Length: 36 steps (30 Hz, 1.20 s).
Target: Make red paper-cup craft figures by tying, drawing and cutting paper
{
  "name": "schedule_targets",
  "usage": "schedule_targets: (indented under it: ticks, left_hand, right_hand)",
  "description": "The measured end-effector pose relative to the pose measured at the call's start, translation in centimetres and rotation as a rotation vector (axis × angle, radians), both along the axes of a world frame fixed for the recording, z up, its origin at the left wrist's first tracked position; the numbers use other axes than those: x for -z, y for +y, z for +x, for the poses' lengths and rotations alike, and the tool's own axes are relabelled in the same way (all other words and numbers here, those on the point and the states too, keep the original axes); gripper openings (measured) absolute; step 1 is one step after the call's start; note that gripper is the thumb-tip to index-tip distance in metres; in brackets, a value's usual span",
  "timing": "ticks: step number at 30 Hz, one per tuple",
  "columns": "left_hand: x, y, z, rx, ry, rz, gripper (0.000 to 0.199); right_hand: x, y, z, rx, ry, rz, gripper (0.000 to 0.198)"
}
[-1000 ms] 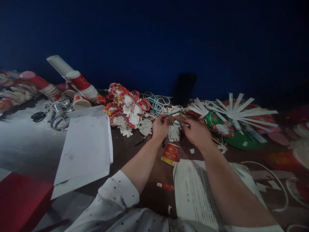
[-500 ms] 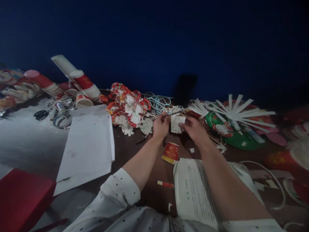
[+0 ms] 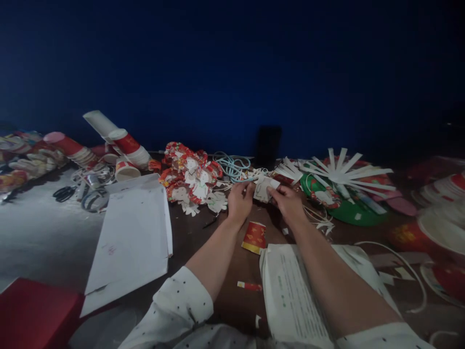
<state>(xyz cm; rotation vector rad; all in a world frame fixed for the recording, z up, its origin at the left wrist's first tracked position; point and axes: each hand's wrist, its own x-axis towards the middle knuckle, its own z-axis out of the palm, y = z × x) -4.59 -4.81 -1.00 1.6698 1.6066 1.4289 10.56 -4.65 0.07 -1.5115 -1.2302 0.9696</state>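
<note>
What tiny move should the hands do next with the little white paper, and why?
Perhaps the left hand should steady the left edge of the white paper, because the right hand pinches it on the right side and the left hand is close by, opposite.

Looks like a craft wkspc: tabletop [image 3: 244,266] w/ cord [image 3: 232,167], paper cutouts [image 3: 217,202] & scraps [image 3: 285,231]; cups [image 3: 126,141] & scissors [image 3: 64,194] nearby, dk. blue wall [image 3: 218,72] behind.
</note>
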Motion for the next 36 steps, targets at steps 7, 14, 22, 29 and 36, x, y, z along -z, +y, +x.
schedule_targets:
  ticks: [7, 14, 22, 29, 36]
  left_hand:
    - [-0.2, 0.0, 0.5, 0.149, -0.235, -0.213, 0.022]
    - [-0.2, 0.2, 0.2, 0.142, -0.271, -0.289, 0.026]
    - [0.0, 0.2, 0.4, 0.128, -0.238, -0.27, 0.034]
    - [-0.5, 0.0, 0.4, 0.108, -0.242, -0.286, 0.034]
    - [-0.1, 0.2, 0.4, 0.09, -0.229, -0.27, 0.038]
  right_hand:
    - [-0.6, -0.6, -0.4, -0.045, -0.096, 0.022, 0.042]
    - [-0.6, -0.6, -0.5, -0.083, -0.084, -0.031, 0.039]
    - [-1.7, -0.9, -0.7, -0.071, -0.062, -0.045, 0.034]
    - [-2.0, -1.0, -0.8, -0.09, -0.093, -0.032, 0.031]
    - [-1.7, -1.0, -0.7, -0.121, -0.119, -0.049, 0.038]
